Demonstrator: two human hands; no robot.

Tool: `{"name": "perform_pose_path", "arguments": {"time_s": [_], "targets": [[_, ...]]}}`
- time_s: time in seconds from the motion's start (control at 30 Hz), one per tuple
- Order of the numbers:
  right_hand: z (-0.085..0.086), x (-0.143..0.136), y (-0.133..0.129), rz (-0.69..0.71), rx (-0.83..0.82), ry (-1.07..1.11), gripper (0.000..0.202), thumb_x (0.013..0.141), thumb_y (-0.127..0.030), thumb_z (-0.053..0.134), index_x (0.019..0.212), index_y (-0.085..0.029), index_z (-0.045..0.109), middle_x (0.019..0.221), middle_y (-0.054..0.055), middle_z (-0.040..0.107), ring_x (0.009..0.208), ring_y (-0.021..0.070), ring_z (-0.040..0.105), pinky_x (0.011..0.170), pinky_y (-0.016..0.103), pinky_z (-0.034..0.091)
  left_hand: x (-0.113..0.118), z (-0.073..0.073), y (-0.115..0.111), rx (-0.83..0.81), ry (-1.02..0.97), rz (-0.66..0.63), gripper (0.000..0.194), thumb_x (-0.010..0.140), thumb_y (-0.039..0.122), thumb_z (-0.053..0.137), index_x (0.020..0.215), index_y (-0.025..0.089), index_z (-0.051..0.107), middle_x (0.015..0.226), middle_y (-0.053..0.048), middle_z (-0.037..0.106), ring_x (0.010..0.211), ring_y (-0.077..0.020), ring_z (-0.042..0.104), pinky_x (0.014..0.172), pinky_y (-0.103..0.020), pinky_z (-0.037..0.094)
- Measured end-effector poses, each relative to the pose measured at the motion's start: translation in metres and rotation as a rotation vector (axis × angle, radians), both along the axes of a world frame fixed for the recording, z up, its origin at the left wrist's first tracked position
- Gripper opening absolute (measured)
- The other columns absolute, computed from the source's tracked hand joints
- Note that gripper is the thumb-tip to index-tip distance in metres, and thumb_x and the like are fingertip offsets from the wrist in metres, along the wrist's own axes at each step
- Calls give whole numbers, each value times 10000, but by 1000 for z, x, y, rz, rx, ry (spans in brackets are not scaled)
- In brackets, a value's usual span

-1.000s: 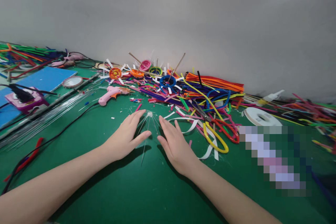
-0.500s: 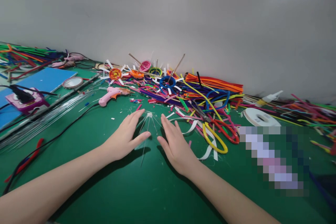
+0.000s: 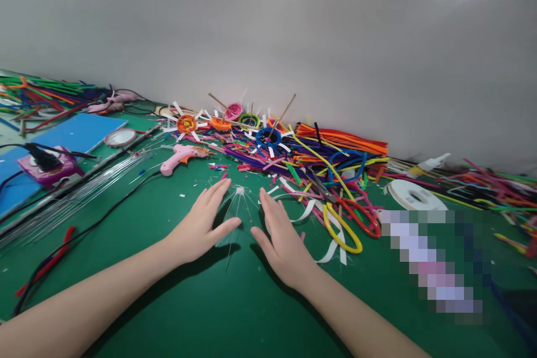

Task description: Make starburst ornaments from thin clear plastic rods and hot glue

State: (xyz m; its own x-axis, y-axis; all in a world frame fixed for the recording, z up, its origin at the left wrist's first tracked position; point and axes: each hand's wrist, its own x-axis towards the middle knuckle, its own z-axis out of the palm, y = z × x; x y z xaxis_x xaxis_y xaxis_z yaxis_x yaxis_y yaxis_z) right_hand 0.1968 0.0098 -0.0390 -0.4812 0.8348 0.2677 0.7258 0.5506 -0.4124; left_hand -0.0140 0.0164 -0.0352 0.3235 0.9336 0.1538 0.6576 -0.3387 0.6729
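Observation:
A small white hub with thin clear strands fanning out (image 3: 240,191) lies on the green table (image 3: 197,313) between my two hands. My left hand (image 3: 205,221) hovers at its left side, thumb apart from the fingers, holding nothing. On the other side, my right hand (image 3: 280,240) is held the same way, also with nothing in it. Scissors with yellow and red handles (image 3: 359,224) lie right of my right hand, among curled white paper strips (image 3: 308,210). A pink glue gun (image 3: 178,158) rests behind my left hand.
Along the wall lie colourful pipe cleaners (image 3: 344,139) and small woven discs with white strips (image 3: 186,123). A white spool (image 3: 415,196) and a glue bottle (image 3: 428,165) are at right. A purple power socket (image 3: 52,170), clear strands (image 3: 96,184) and a black cable (image 3: 107,207) lie left.
The view has tipped slightly, so the whole scene sits a little lower in the picture. Both hands keep nearly the same pose around the strands.

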Motion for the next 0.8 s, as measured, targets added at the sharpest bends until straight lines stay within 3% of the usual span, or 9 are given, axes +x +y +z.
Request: {"name": "perform_pose_path", "arguments": {"time_s": [0.43, 0.6, 0.8], "targets": [[9, 0, -7, 59, 280, 85, 645, 923, -262, 415, 1464, -168, 75, 1454, 163, 358, 1372, 263, 299, 1078, 525, 346, -3, -3, 0, 32, -57, 6, 654, 917, 501, 350, 1459, 192, 155, 1522, -115, 216, 1404, -250, 198, 1158, -473, 191], [10, 2, -7, 74, 392, 154, 571, 868, -196, 469, 1389, -180, 238, 1262, 146, 515, 1228, 267, 457, 1024, 527, 392, -2, 4, -1, 100, -116, 16, 528, 945, 422, 308, 1422, 210, 230, 1476, -114, 291, 1374, -242, 256, 1138, -469, 230], [12, 2, -5, 98, 479, 215, 442, 823, -141, 488, 1247, -194, 378, 1058, 106, 584, 1018, 239, 558, 939, 489, 435, -4, 7, 0, 239, -136, 126, 366, 936, 355, 334, 1267, 217, 406, 1302, -103, 461, 1246, -238, 406, 1056, -448, 329]]}}
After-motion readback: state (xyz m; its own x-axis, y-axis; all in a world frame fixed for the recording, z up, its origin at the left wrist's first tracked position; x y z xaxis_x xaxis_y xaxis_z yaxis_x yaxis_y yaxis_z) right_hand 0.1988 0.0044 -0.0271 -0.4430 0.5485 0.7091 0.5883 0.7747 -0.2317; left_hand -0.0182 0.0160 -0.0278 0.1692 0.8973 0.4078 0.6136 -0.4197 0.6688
